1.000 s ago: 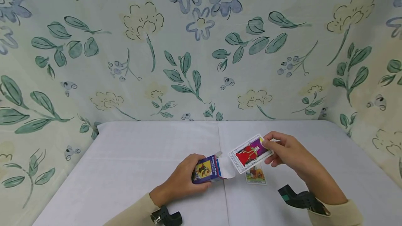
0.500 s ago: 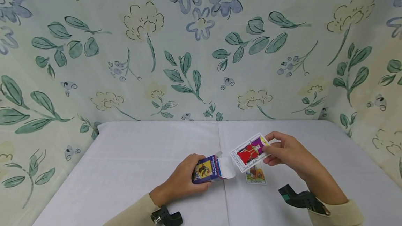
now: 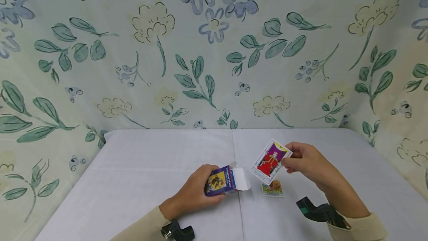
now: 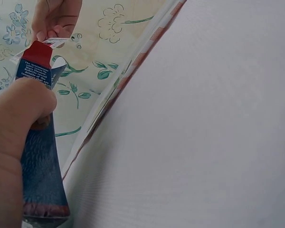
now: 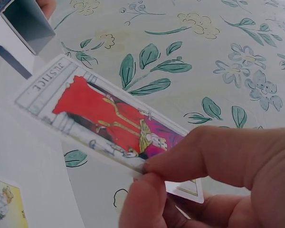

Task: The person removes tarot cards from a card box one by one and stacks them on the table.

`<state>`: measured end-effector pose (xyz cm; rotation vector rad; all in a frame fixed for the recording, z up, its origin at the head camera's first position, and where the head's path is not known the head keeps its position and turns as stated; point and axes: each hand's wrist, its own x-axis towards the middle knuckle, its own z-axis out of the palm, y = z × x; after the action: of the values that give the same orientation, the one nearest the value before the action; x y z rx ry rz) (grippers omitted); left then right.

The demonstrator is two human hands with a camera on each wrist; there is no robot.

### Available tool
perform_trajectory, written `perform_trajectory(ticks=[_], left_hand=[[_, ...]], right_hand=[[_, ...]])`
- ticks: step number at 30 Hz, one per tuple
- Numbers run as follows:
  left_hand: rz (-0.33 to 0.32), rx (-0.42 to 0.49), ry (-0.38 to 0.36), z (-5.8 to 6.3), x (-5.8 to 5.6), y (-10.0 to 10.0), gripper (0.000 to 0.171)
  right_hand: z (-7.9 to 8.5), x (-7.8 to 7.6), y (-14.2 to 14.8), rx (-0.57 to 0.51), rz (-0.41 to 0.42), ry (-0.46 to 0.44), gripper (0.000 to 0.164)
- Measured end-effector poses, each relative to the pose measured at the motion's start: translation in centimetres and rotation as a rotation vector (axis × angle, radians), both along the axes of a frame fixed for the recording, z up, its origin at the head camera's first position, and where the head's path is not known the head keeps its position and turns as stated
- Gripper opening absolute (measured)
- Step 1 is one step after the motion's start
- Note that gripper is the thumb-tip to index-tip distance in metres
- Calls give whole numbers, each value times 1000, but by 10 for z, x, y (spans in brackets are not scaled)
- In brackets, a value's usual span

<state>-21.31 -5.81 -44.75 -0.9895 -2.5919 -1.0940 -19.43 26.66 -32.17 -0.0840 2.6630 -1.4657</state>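
Note:
My left hand (image 3: 195, 187) grips a blue tarot card box (image 3: 219, 181) with its white end flap (image 3: 241, 180) open toward the right. In the left wrist view the fingers wrap round the box's blue side (image 4: 42, 156). Between thumb and fingers my right hand (image 3: 305, 161) pinches a tarot card (image 3: 270, 162) by its edge, a red-robed figure on purple facing up. "JUSTICE" is printed at the card's end, readable in the right wrist view. Below it on the table lies a "STRENGTH" card (image 3: 273, 189), its upper part hidden behind the held card.
A white cloth covers the table (image 3: 160, 159). Behind it hangs a floral curtain (image 3: 214, 84), which also runs along both sides. Black wrist cameras sit on the left wrist (image 3: 177, 230) and the right wrist (image 3: 322, 213).
My right hand has turned the Justice card more upright and shifted it slightly right, away from the box flap. The left hand and the box stay in place.

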Motion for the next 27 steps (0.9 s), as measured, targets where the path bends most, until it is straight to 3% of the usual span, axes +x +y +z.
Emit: perform_trajectory(ticks=[14,27], left_hand=[[1,-7,-1,0,0,0,72],[1,-5,-2,2,1,0,72]], right_hand=[[0,-1,1,95,-23,13,37],[-1,-3,2,94,-64,-7,36]])
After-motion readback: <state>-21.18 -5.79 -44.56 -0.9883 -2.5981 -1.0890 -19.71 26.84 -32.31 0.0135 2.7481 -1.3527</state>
